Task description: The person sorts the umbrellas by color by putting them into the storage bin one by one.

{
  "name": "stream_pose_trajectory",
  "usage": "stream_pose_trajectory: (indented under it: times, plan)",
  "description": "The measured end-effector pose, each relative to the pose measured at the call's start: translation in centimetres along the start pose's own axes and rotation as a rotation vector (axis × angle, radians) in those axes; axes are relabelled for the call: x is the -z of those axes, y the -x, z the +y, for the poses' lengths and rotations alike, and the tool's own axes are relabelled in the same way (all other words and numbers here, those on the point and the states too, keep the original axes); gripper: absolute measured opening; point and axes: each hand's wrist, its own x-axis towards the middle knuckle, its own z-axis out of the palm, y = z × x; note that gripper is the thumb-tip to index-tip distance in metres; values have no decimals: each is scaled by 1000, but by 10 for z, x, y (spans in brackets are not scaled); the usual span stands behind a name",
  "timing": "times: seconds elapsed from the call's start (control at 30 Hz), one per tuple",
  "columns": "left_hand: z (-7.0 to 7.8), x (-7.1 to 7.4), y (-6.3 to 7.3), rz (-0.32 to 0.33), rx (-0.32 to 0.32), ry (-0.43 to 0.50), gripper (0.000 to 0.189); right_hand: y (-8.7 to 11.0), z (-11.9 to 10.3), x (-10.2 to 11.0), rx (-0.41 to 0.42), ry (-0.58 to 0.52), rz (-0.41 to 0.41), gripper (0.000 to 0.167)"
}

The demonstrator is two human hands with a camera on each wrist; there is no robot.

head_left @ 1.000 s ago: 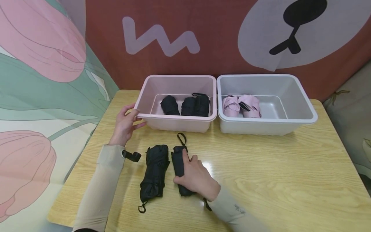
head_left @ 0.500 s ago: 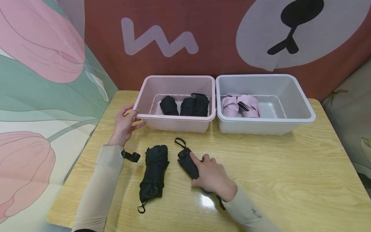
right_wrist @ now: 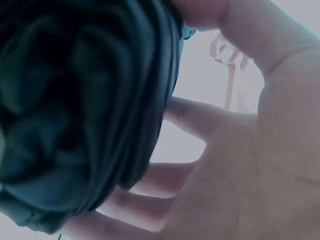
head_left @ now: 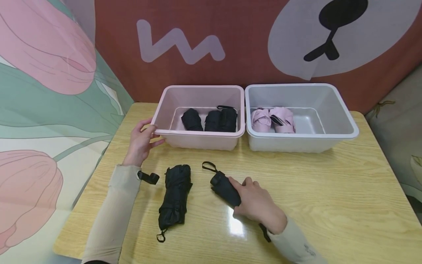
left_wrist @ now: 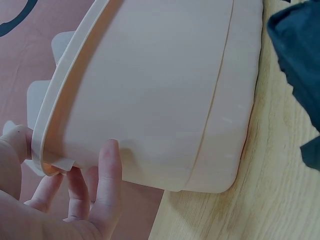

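Observation:
My right hand holds a folded black umbrella by its lower part, thumb on one side and fingers on the other. The umbrella's handle end and wrist loop point up and left, and in the right wrist view its gathered cloth fills the left half. At the pink bin's left front corner, my left hand pinches the rim with thumb above and fingers beneath; the left wrist view shows the bin's outer wall close up. Between my hands a second folded black umbrella lies on the table, loop towards me.
Several black umbrellas lie inside the pink bin. Beside it a grey-white bin holds two pink umbrellas. Both bins stand at the back of the wooden table, against a printed cloth backdrop.
My right hand has moved right and slightly towards me with the umbrella, which has turned so its loop end leans further left. The left hand stays at the bin's rim.

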Motion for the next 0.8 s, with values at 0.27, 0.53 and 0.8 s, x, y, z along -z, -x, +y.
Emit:
stream_pose_trajectory:
  times: [0.27, 0.53, 0.8]
  plan:
    - [-1, 1, -1, 0, -3, 5, 42, 3, 3, -2, 30, 6, 30, 92]
    - [0, 0, -2, -1, -12, 18, 40, 2, 6, -6, 27, 13, 40, 91]
    - [-1, 0, -1, -1, -15, 29, 39, 2, 13, -12, 51, -11, 133, 87]
